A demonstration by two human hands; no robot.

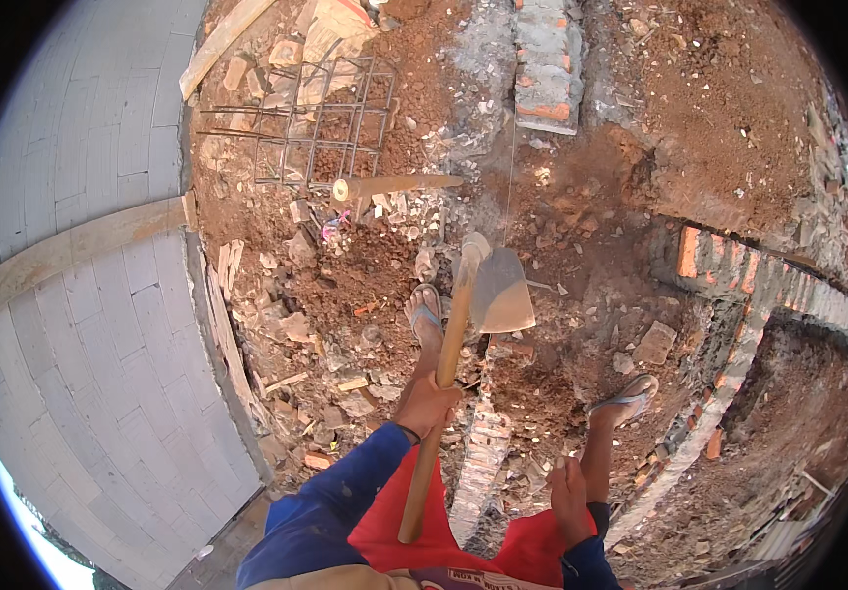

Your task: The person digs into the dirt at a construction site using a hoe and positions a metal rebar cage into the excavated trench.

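My left hand (429, 405) is wrapped round the wooden handle of a hoe (455, 334), about midway along it. The hoe's flat metal blade (503, 293) is at the far end, over the broken soil ahead of my feet. The handle's near end reaches back over my red shorts. My right hand (570, 500) is off the hoe, above my right thigh, with its fingers bent together and nothing visible in them. Beneath the hoe, a low brick footing (483, 442) runs between my two sandalled feet.
A grey block wall (99, 334) rises on the left. Beyond the hoe lie a wooden post (394, 185) and a steel rebar cage (330, 123). Brick footings stand far ahead (548, 69) and on the right (719, 408). A thin string line (510, 197) stretches ahead. Rubble covers the ground.
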